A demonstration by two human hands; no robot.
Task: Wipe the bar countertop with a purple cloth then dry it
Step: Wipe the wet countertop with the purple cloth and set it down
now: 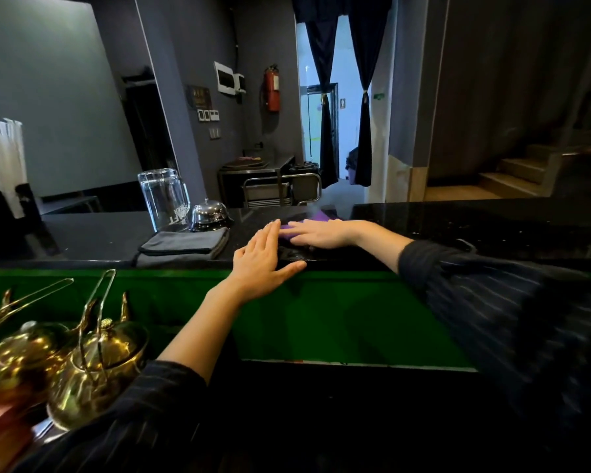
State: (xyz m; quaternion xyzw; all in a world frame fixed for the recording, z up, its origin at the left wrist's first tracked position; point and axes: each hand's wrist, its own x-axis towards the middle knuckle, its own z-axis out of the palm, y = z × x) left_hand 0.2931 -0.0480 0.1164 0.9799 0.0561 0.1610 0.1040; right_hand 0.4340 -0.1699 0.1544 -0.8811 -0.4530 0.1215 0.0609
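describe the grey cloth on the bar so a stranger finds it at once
Start at the long black countertop. Near its front edge, before the tall glass and chrome bell, lies the grey cloth. It is folded flat and untouched, unlike the purple cloth under the right hand.

Looks like a bar or café, dim and dark-walled: long polished black counter [458,221] with a service bell [208,215] and upturned glass [163,198], brass kettles [103,363] on the serving side, wall-hung fire extinguisher [272,88], steel trolley [280,191] and curtained doorway [345,114] beyond.
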